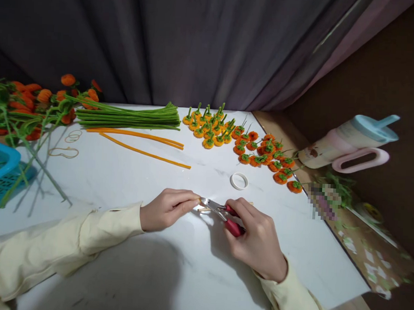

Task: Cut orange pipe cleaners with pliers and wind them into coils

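Red-handled pliers (pixel 233 226) are gripped in my right hand (pixel 258 236), their metal jaws pointing left. The jaw tips meet the fingertips of my left hand (pixel 171 209), which are pinched together on something too small to make out. A short thin tan piece (pixel 204 210) lies on the table just below the jaws. Beyond the pliers rests a white ring (pixel 239 180), like a tape roll. Orange fuzzy stems (pixel 144 150) lie farther back, in front of a bundle of green stems (pixel 129 117).
Yellow (pixel 208 141) and orange fuzzy pumpkin-like pieces (pixel 280 178) cluster at the back. A tumbler (pixel 339 141) leans at the right. Orange flowers (pixel 44 95), thin loops (pixel 64 152) and a blue basket (pixel 2 153) are at the left. A dark curtain (pixel 185 43) hangs behind.
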Tool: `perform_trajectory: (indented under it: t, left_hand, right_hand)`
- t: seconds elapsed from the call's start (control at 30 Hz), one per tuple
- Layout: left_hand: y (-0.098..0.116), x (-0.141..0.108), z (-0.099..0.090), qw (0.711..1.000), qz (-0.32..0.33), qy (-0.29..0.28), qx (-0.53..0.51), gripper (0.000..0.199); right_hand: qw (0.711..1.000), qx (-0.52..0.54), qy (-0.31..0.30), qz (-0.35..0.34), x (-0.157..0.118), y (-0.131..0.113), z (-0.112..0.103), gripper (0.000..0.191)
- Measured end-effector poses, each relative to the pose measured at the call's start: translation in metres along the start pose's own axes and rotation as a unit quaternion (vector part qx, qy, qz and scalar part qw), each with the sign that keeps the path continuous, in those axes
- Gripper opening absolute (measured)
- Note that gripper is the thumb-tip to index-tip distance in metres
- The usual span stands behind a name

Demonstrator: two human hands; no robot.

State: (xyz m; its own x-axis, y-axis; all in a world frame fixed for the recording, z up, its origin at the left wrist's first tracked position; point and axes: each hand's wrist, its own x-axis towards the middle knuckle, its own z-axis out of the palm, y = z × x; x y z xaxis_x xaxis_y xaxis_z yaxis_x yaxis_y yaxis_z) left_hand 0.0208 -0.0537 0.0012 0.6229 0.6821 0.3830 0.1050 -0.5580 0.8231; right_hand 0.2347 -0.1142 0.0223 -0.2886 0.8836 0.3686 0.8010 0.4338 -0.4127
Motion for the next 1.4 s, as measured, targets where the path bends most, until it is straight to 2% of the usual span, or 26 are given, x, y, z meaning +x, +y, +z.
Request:
perform_trajectory:
  t: [0.4, 1.07, 1.4]
  left_hand:
    - [-0.0046, -0.0013, 0.0023, 0.998, 0.056, 0.027, 0.024, 0.017]
    - [-0.0052, -0.0018, 0.0035, 0.994, 0.071, 0.024, 0.073, 0.022]
    - [-0.0047, -0.0023, 0.0041, 0.995, 0.079, 0.021, 0.065, 0.020]
  right_hand:
    - [0.999, 0.031, -0.022, 0.004, -0.0001, 0.0000, 0.0003, 0.020]
    - [0.999, 0.039, -0.001, 0.009, -0.0011, -0.0011, 0.0039, 0.017]
    - [0.999, 0.042, 0.012, 0.005, -0.0043, -0.0028, 0.0068, 0.017]
